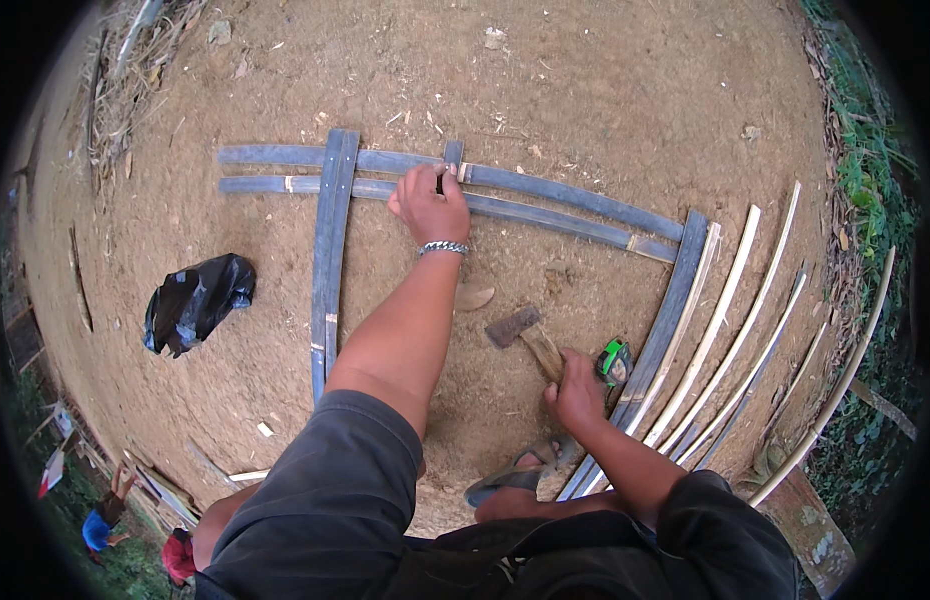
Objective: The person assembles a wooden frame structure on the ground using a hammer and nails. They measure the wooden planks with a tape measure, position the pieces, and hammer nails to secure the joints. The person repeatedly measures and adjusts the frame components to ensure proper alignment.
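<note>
Two long grey bamboo slats (pixel 555 200) lie side by side across the ground, curving in this view. At the left they meet a pair of upright slats (pixel 333 210); at the right they reach another dark upright slat (pixel 675 270). My left hand (pixel 432 205), with a chain bracelet at the wrist, is closed over a short dark slat piece (pixel 453 152) that crosses the two long slats. The fingertips are partly hidden. My right hand (pixel 577 395) grips the wooden handle of a hammer (pixel 513 326), whose rusty head is near the ground. A green tape measure (pixel 614 362) lies beside that hand.
Several pale split bamboo strips (pixel 730 265) lie at the right. A black plastic bag (pixel 200 300) lies on the dirt ground (pixel 585 80) at the left. My sandaled foot (pixel 515 480) is close below the hammer. Other people (pixel 105 520) are at the far lower left.
</note>
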The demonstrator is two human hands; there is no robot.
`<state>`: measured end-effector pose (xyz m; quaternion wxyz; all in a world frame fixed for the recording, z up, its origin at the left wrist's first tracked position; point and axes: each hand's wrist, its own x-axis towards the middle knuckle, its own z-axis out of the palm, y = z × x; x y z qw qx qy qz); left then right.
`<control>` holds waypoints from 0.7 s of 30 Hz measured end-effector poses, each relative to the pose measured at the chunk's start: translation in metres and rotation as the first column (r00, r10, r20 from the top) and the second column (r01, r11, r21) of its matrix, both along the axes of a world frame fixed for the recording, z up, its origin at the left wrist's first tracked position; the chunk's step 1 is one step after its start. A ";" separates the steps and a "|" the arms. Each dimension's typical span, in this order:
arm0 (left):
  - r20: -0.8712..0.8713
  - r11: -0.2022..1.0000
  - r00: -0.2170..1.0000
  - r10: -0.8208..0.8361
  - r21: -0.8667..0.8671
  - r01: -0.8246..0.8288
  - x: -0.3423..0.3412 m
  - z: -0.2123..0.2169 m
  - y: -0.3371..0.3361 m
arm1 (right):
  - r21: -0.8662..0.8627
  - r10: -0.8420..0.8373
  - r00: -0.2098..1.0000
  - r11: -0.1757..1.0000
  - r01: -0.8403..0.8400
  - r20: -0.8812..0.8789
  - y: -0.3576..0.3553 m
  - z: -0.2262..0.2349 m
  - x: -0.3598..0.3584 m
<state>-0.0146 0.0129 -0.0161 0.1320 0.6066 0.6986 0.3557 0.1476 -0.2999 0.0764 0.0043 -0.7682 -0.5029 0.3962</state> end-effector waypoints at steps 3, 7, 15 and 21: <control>0.001 1.000 1.000 0.004 0.019 -0.004 0.000 -0.002 0.000 | -0.110 -0.067 0.996 0.992 0.061 -0.052 0.004 0.010 -0.001; -0.012 1.000 1.000 0.006 0.023 -0.006 0.001 -0.001 0.000 | -0.099 -0.072 0.996 0.993 0.066 -0.056 0.002 0.012 -0.003; 0.009 0.999 1.000 -0.006 0.043 0.005 0.000 0.002 0.001 | -0.097 -0.245 0.851 0.969 0.227 -0.465 0.009 0.010 -0.012; 0.019 1.000 1.000 -0.013 0.014 0.013 0.003 0.003 -0.001 | -0.170 -0.305 0.835 0.952 0.254 -0.458 -0.002 0.004 -0.014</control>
